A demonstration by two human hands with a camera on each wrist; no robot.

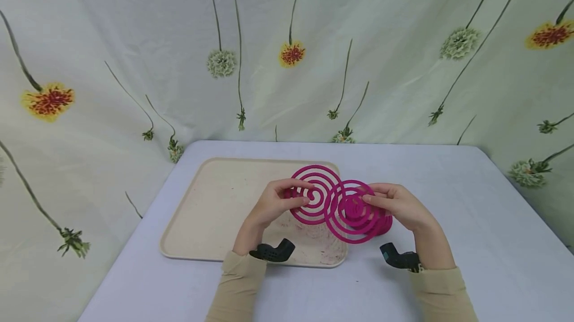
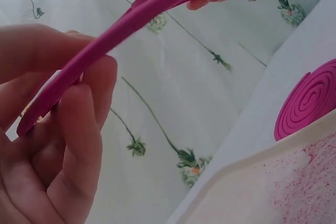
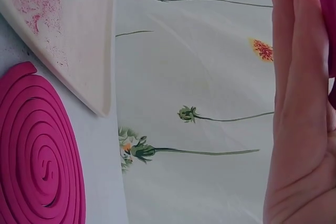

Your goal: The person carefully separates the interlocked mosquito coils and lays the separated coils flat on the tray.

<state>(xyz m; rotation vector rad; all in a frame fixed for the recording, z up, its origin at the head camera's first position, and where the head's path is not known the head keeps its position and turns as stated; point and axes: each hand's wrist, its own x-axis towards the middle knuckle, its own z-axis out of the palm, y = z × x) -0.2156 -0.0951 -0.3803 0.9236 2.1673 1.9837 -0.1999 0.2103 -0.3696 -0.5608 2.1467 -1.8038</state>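
The left spiral (image 1: 314, 195) is pinched between the thumb and fingers of the left hand (image 1: 271, 202), and in the head view it is seen face-on, raised over the right part of the tray (image 1: 224, 202). The right spiral (image 1: 354, 207) is pinched at its outer side by the fingers of the right hand (image 1: 401, 205), just right of the tray, and is overlapped with the left spiral; whether the two are joined cannot be told. Behind it, the coil (image 1: 386, 225) is mostly covered.

In the left wrist view, the left spiral is shown edge-on as a slim, slightly bowed band, and the left fingers are seen closely on both its faces. The coil is uncovered there, laid on the table (image 1: 484, 222) just beyond the tray's rim.

In the right wrist view, the coil's tight windings are shown beside the tray's corner. The right fingers are seen from the side, close together, but their grip is cut off by the frame, so the pinch is shown only in the head view. Pink crumbs (image 2: 310, 182) are scattered on the tray. The whole flowered cloth (image 1: 269, 92) behind the tray is best shown from the head.
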